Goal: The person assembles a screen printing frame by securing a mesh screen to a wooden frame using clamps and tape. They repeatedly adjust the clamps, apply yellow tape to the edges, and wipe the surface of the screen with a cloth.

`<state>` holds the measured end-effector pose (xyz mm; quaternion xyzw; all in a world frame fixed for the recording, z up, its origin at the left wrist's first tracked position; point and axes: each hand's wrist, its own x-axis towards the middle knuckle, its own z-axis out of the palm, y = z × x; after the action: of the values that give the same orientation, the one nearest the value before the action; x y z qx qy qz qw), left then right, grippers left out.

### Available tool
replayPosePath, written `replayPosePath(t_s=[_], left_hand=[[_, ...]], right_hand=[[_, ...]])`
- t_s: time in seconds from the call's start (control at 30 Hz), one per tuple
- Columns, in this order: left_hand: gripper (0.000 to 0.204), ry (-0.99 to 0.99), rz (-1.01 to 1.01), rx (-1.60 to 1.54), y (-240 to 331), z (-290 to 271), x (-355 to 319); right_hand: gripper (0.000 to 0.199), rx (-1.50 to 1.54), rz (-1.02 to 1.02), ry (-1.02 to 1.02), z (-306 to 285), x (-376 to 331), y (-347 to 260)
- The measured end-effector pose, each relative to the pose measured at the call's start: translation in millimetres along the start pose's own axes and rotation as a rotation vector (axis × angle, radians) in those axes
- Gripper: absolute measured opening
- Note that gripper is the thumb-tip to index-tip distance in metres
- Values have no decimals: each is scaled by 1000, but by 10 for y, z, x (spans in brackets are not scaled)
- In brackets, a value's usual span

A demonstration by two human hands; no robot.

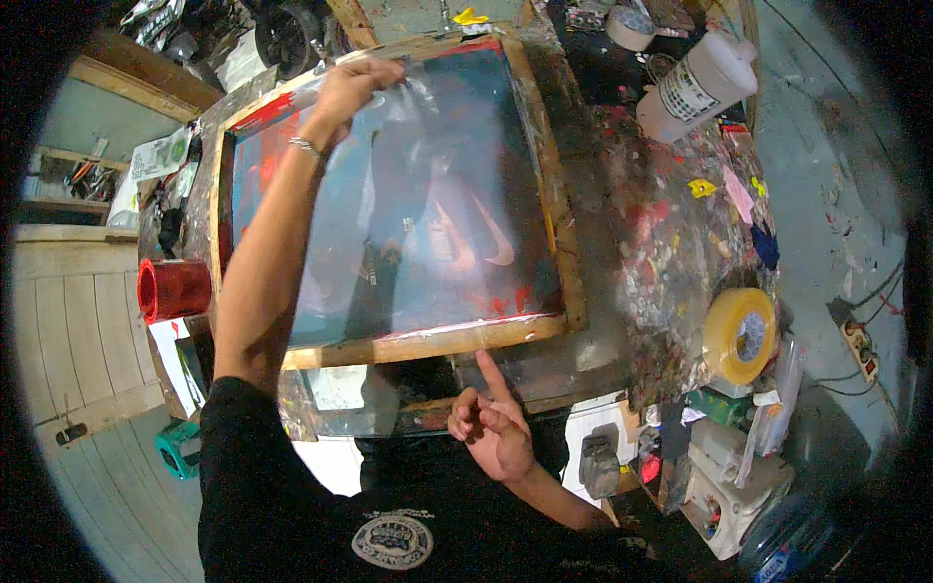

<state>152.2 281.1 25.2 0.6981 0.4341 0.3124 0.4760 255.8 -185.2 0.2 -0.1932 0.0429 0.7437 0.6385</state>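
A wooden silk-screen frame [530, 335] lies on the bench in front of me, its blue-grey mesh [466, 126] stained red at the edges. Pale curved shapes show in the mesh toward the right. My left hand [355, 92] reaches over to the frame's far side, its fingers pinched together on what looks like a clear plastic film [420, 94], shiny and hard to trace. Just below the near rail is my right hand [496, 428], palm up, index finger stretched toward the wood and the other fingers loosely curled, with nothing seen in it.
Right of the frame, the paint-spattered bench [651, 253] carries a whitish plastic bottle [695, 87] and a large roll of clear yellowish tape [739, 335]. A smaller tape roll [630, 29] sits at the back. A red cup [175, 290] stands at the left edge.
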Motion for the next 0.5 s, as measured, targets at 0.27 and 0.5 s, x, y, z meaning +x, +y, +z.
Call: replayPosePath(t_s=[0.27,0.5], left_hand=[[17,166,-19,63,-394,503,-31],[17,254,-30,188,-438,669,-91]], right_hand=[[104,10,72,-44,-76,47,-95],[111,-28,80,-71,-78,30,-58]])
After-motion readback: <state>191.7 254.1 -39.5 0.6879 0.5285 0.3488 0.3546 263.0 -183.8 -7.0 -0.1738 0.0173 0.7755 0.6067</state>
